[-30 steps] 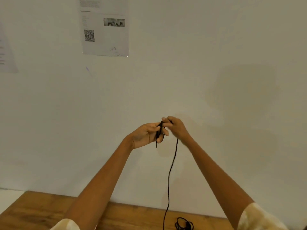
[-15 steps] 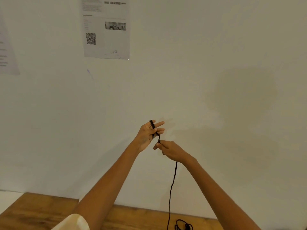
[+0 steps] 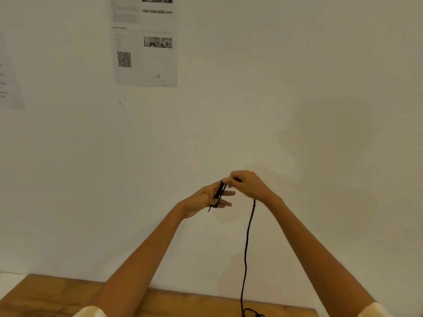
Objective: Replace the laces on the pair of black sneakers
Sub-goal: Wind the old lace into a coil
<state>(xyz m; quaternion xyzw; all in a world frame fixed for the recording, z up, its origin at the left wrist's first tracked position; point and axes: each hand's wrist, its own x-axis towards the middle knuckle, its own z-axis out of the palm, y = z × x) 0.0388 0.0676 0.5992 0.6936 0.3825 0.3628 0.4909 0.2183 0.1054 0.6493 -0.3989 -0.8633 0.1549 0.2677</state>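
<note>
In the head view, a printed sheet [image 3: 145, 42] is seen fixed to the pale wall [image 3: 297, 88]; a QR code [image 3: 124, 59] and a small greyscale photograph are carried on it, but its lines of text are too blurred to be read. A second sheet [image 3: 8, 83] is cut off at the left edge, its writing likewise illegible.

Both arms are raised in front of the wall. The black lace [image 3: 248, 236] is wound in several turns across the extended fingers of the left hand [image 3: 206, 199], and a short free end is seen poking out below those fingers. The fingers of the left hand are held straight, with the coils lying over them. The right hand [image 3: 249, 185] is held just beside and slightly above the left, its fingertips pinched on the lace close to the coil. From under the right hand the lace is let hang down in a long loose line to the wooden table [image 3: 57, 296], where its remainder is gathered in a small tangle at the lower edge of the frame. Cream sleeves are glimpsed at the bottom corners.
</note>
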